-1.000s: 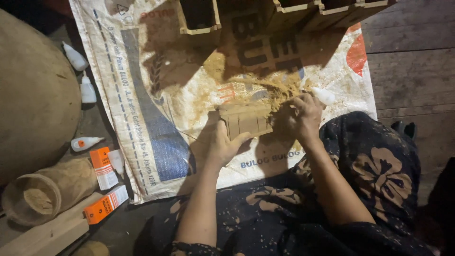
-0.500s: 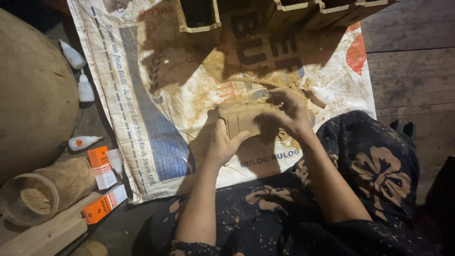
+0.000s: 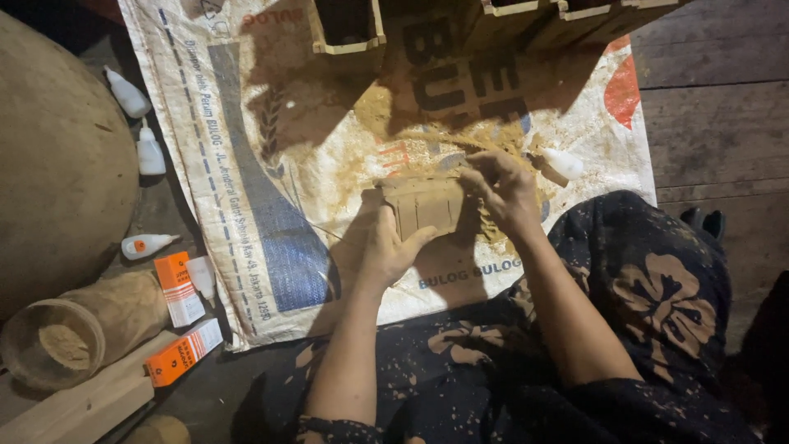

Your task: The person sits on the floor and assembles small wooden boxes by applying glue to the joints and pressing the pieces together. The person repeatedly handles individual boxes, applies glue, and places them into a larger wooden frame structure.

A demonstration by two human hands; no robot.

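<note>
The left hand [image 3: 386, 251] cups a small rectangular wooden box made of pale slats [image 3: 423, 205] from below and from its near side, thumb laid up along the front face, fingers curled shut around the lower edge. The right hand [image 3: 501, 193] sits on the box's far right corner, fingertips [image 3: 475, 173] bunched together and pressing or rubbing at the top edge; whether they pinch anything small there cannot be told. The box hangs just above a woven white plastic sack with blue and orange print [image 3: 271, 189] spread on the wooden floor, with a patch of loose tan sawdust [image 3: 394, 123] lying beyond both hands. The grip looks light, so a hard push from the right hand could probably twist the box out of the left palm or strain a freshly joined slat. A small white squeeze bottle [image 3: 563, 163] lies just right of the right hand, close enough that a sweep of the wrist might knock it over or roll it into the dust. If the joints are wet with glue, dust may cling to the fingers and smear the faces. Far to the left of the left hand lie more white bottles [image 3: 136, 123], orange cardboard packets [image 3: 179, 288] and a hollowed wooden cup [image 3: 62, 341], well apart from the work.
</note>
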